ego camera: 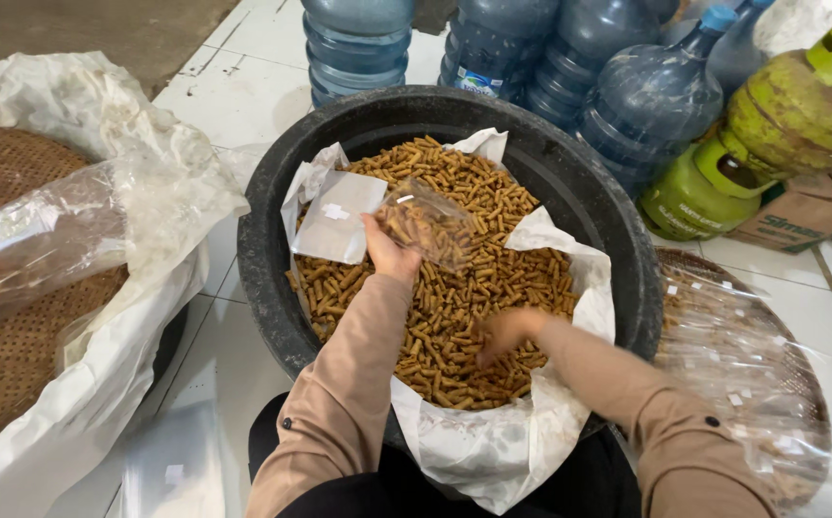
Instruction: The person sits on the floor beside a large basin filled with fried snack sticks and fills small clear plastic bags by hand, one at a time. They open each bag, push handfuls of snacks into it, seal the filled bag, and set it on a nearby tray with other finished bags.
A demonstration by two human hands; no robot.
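Left hand (pixel 389 251) pinching small clear plastic bag (pixel 427 223) by its mouth, tilted over round black plastic tub (pixel 589 192) so spills fall back. Right hand (pixel 507 331) cupped — blurred — in golden-brown stick snacks (pixel 464 297) inside tub — scooping, apparently.

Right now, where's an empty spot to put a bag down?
Bare white floor tiles between the black tub and the woven tray. It's crowded behind, with water jugs and green gas cylinders.
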